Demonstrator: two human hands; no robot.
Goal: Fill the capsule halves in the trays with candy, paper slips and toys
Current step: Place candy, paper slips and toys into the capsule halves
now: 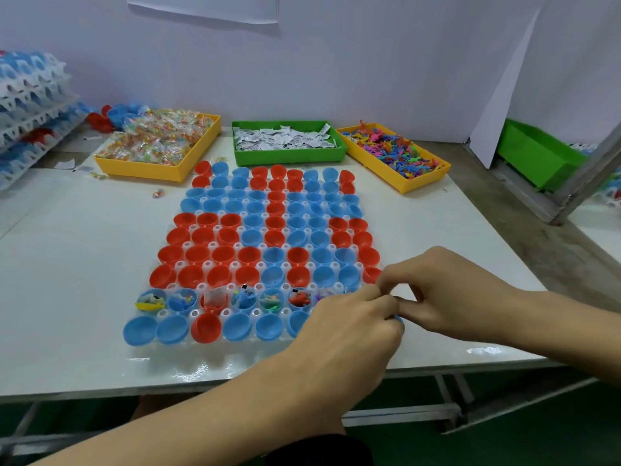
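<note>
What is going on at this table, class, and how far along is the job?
A person is filling capsule halves set in a clear tray. Both hands, the left hand and the right hand, meet over the tray's near right corner, fingers pinched together on something small and blue. Only the second-nearest row holds fillings; the rest look empty. Behind sit bins of candy, paper slips and toys.

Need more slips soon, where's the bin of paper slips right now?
The green bin of paper slips sits at the table's far edge, between the yellow candy bin and the yellow toy bin.
</note>
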